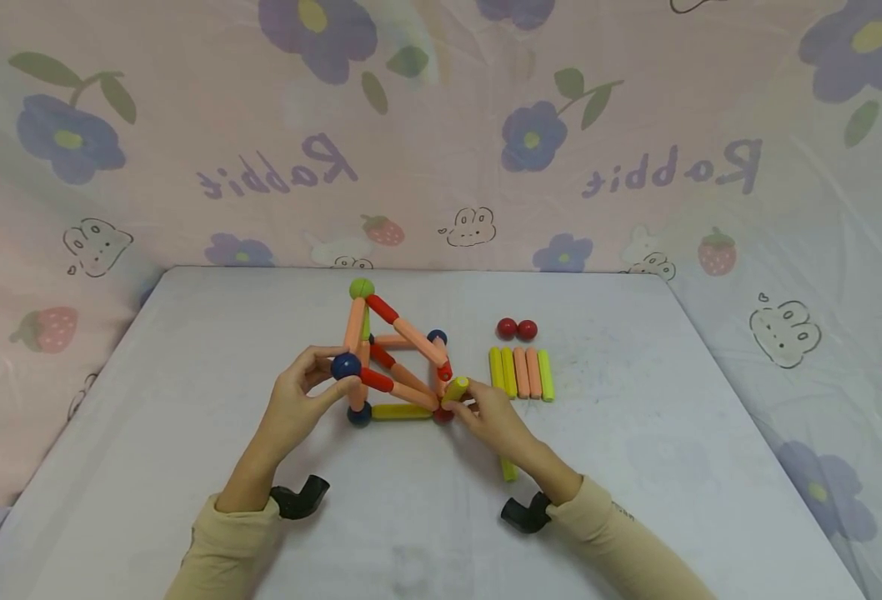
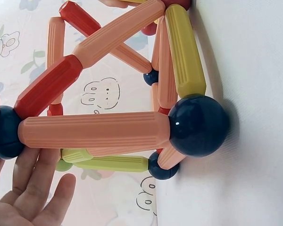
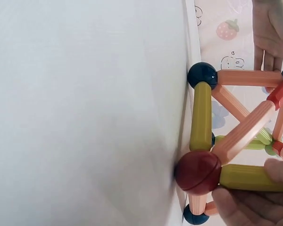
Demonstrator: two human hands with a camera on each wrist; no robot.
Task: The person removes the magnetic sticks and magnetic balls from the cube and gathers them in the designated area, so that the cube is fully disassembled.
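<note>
A frame of magnetic building sticks and balls stands on the table. My left hand [image 1: 298, 404] holds the dark blue ball [image 1: 346, 366] at its upper front left corner between thumb and fingers. Below that ball, a peach stick [image 2: 94, 130] runs down to another blue ball [image 2: 199, 125]. My right hand [image 1: 495, 421] pinches a yellow stick [image 3: 247, 177], which stands up from the red ball [image 3: 198, 173] at the lower front right corner. A red-and-peach diagonal [image 3: 245, 133] also meets that red ball. At the back left, a green ball [image 1: 362, 288] tops the frame.
Right of the frame, several yellow, peach and green sticks [image 1: 522, 373] lie in a row, with two red balls [image 1: 517, 329] behind them. Another yellow-green stick [image 1: 508, 469] lies partly under the right forearm. A patterned curtain [image 1: 426, 125] hangs behind the white table [image 1: 411, 517].
</note>
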